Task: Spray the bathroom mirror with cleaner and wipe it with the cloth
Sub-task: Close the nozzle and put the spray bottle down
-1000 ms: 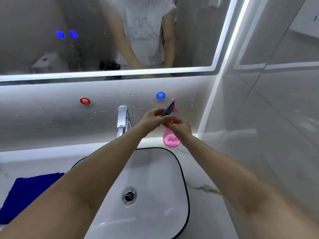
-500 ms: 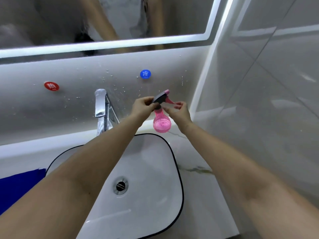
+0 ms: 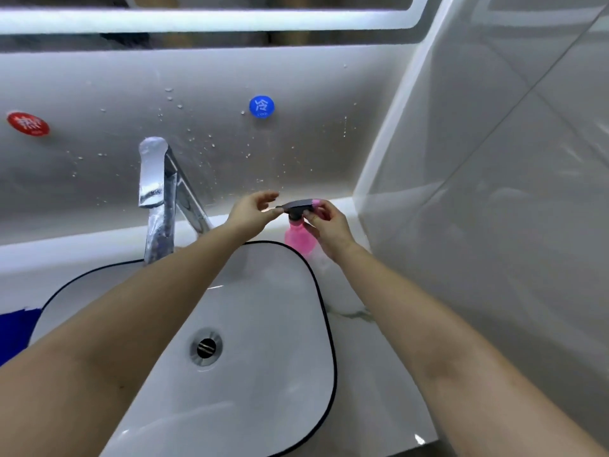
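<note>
bathroom counter (image 3: 379,344), sink (image 3: 263,357) below | we're standing the spray bottle (image 3: 296,235) by the basin's right rim | right hand (image 3: 324,224) pinching its head, left hand (image 3: 252,211) fingers loose at nozzle | judging spraying done; next: grab cloth (image 3: 14,331) far left, wipe mirror (image 3: 204,19)

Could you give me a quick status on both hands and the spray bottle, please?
Right hand gripping pink spray bottle at its grey head. Left hand open, fingertips at the nozzle. Blue cloth lies left of white basin. Nothing in the way.
</note>
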### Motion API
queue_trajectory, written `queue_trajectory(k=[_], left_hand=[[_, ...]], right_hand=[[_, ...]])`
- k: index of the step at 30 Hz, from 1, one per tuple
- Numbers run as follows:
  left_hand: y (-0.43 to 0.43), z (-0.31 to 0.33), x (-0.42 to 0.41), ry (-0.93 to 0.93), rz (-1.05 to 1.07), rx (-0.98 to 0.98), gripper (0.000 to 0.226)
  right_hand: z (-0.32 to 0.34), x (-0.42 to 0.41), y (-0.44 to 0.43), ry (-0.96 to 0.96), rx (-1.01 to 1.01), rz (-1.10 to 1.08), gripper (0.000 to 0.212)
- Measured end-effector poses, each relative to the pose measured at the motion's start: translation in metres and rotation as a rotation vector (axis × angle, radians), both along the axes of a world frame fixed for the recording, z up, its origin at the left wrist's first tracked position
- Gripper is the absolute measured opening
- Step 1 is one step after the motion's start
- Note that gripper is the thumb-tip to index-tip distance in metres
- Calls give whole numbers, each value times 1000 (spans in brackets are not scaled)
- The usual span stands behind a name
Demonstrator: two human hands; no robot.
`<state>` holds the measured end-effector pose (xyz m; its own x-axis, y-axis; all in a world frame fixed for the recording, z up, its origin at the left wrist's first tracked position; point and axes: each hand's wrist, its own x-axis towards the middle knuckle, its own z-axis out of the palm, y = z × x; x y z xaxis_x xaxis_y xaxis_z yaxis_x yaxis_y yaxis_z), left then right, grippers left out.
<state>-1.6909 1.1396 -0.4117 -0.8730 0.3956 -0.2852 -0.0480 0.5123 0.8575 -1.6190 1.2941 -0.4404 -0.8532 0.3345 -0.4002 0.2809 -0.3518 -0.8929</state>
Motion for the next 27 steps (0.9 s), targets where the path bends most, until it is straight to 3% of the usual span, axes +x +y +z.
queue_trajectory(k=[5,9,13,17,22,27], left_hand=[[-31,-18,1,166,2,-239,25],[-36,-18,10,184,52,-276,27],[-26,1,16,191,-14,-249,29],[-19,37,19,246,-51,-235,29],[-20,90,32,347,-50,-243,33],[-56,133,52,424,40,-210,31]], right_hand=[[-22,-2,3,-15,-37,-22,22],[-19,8,10,-154,128,68,23],[-1,9,6,-180,226,-10,38],[38,5,-4,-161,527,-80,51],[107,4,-33,32,922,138,50],[146,1,-68,199,1113,362,47]])
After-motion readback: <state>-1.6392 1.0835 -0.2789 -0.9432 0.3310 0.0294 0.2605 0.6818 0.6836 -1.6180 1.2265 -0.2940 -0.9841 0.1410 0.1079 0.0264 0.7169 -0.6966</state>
